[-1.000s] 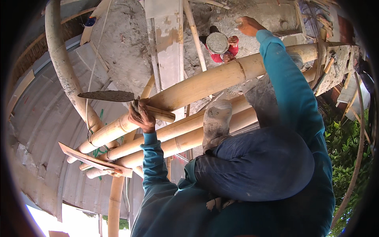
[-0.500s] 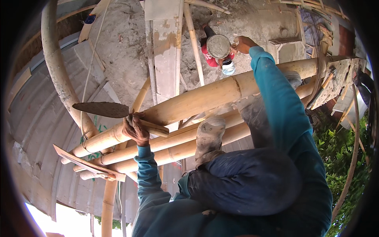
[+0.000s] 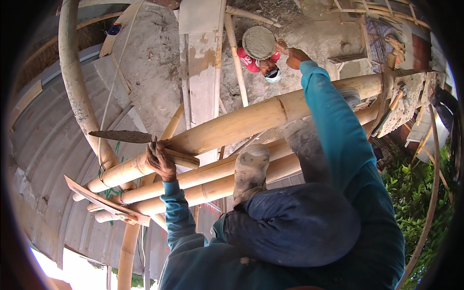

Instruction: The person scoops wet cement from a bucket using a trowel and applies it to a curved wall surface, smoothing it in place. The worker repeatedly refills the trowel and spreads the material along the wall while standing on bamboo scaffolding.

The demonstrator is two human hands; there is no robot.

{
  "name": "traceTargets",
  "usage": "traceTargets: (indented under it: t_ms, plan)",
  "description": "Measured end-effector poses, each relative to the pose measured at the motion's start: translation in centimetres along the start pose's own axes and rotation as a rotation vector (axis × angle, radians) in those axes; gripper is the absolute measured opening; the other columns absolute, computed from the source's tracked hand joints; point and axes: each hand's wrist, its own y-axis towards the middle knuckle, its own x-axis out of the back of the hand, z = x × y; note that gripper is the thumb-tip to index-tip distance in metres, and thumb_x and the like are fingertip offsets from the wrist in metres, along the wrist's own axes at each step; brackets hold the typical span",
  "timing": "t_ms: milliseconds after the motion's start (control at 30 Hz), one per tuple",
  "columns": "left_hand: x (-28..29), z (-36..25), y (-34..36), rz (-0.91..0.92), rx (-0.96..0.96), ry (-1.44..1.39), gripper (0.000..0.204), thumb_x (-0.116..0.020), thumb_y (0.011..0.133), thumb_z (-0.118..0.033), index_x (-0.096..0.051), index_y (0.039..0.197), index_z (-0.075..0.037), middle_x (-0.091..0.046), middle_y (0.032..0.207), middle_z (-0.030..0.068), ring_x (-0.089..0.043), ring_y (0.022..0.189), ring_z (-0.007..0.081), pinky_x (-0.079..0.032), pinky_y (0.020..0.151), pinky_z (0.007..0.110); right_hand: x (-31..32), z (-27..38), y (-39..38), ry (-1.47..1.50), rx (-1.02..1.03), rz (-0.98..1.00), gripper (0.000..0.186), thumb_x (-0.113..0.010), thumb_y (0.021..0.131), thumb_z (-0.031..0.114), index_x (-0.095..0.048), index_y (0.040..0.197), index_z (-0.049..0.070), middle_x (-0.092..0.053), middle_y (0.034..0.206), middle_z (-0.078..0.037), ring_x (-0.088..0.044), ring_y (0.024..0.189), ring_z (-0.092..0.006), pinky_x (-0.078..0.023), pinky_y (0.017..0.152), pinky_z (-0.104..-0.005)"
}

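My left hand (image 3: 161, 162) is closed round the wooden handle of a pointed trowel (image 3: 121, 137), above the thick upper bamboo pole (image 3: 232, 123). The trowel's blade is coated with grey mortar and points left. My right hand (image 3: 296, 58) reaches far forward over the poles, fingers extended and seemingly empty, though partly hidden. Close beyond it is a round container of grey mortar (image 3: 258, 42), raised by a person in a red shirt (image 3: 249, 62) on the ground below. That person's hand (image 3: 282, 47) is at the container's rim, near my fingers; whether they touch I cannot tell.
My boot (image 3: 251, 166) rests on the lower bamboo poles (image 3: 212, 189). A flat wooden float (image 3: 106, 200) lies across their left ends. An upright bamboo post (image 3: 79, 92) rises at left beside corrugated sheeting (image 3: 48, 145). A mortar-smeared board (image 3: 403, 104) sits at right.
The mortar container and the person below have shifted left, the container also slightly farther up in view. My right hand has moved slightly left and down. My left hand keeps its hold on the trowel.
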Motion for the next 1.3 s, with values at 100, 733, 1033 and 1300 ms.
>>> traceTargets:
  t_ms: [100, 733, 1033, 1300]
  plan:
    - [1.4, -1.8, 0.3, 0.038, 0.208, -0.043, 0.042, -0.053, 0.096, -0.027, -0.063, 0.101, 0.013, -0.069, 0.098, 0.0229, -0.065, 0.078, 0.0262, -0.051, 0.072, 0.038, -0.3, -0.9, 0.2, 0.043, -0.004, -0.063, 0.051, -0.053, 0.078, 0.009, -0.057, 0.129, 0.004, -0.056, 0.132, -0.024, -0.052, 0.124, -0.0347, -0.042, 0.105, -0.0399]
    - [1.9, 0.6, -1.1, 0.155, -0.224, 0.282, 0.033, -0.040, 0.101, -0.018, -0.061, 0.113, 0.004, -0.065, 0.106, 0.0256, -0.063, 0.084, 0.0428, -0.051, 0.066, 0.044, -8.7, 2.6, 10.8, -0.376, 0.069, 0.322, 0.061, -0.072, 0.074, 0.030, -0.055, 0.129, 0.010, -0.062, 0.123, -0.020, -0.059, 0.118, -0.0333, -0.046, 0.098, -0.0509]
    - [0.9, 4.2, -2.7, -0.005, -0.419, 0.431, 0.036, -0.039, 0.103, -0.020, -0.056, 0.125, 0.003, -0.059, 0.120, 0.0307, -0.060, 0.102, 0.0483, -0.051, 0.078, 0.056, -6.6, 10.8, 7.0, -0.195, 0.168, -0.011, 0.034, -0.050, 0.090, 0.038, -0.068, 0.099, 0.010, -0.069, 0.092, -0.013, -0.066, 0.087, -0.0248, -0.049, 0.082, -0.0375]
    - [-0.2, 5.4, -1.5, 0.115, -0.262, 0.171, 0.051, -0.022, 0.106, -0.031, -0.060, 0.110, 0.003, -0.069, 0.095, 0.0221, -0.064, 0.086, 0.0443, -0.046, 0.088, 0.057, 9.0, 13.0, -6.1, 0.134, 0.369, -0.119, 0.030, -0.055, 0.086, 0.030, -0.066, 0.088, 0.003, -0.068, 0.082, -0.017, -0.065, 0.072, -0.0333, -0.050, 0.071, -0.0444]
